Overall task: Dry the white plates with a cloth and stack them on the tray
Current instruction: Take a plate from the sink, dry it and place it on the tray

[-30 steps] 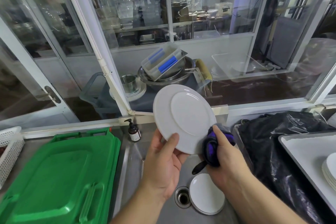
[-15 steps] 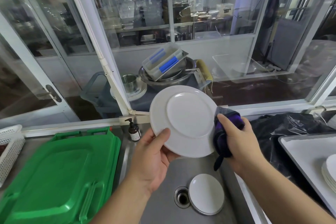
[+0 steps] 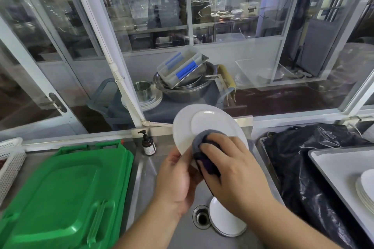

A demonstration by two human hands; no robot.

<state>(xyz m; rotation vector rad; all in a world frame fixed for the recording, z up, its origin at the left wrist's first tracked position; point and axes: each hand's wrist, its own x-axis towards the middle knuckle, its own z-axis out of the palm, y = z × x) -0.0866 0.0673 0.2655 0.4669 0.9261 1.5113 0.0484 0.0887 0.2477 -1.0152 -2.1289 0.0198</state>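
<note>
I've got the plate (image 3: 210,125) held up over the sink (image 3: 182,236), left hand (image 3: 174,180) at its lower edge, right hand (image 3: 232,170) pressing the cloth (image 3: 202,141) on it. More plates (image 3: 224,220) in the sink beside the drain (image 3: 201,217). Bin lid (image 3: 60,188) left, tray (image 3: 334,166) with stacked plates (image 3: 366,190) right.

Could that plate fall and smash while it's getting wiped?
It might. The left hand grips the white plate only at its lower edge, held tilted above the sink, while the right hand presses the cloth against it. A hard push could lever it loose.

If it drops, it would likely land on the plates in the sink directly below, chipping both.

The stack on the tray sits far to the right, so carrying it there is another chance to slip.
</note>
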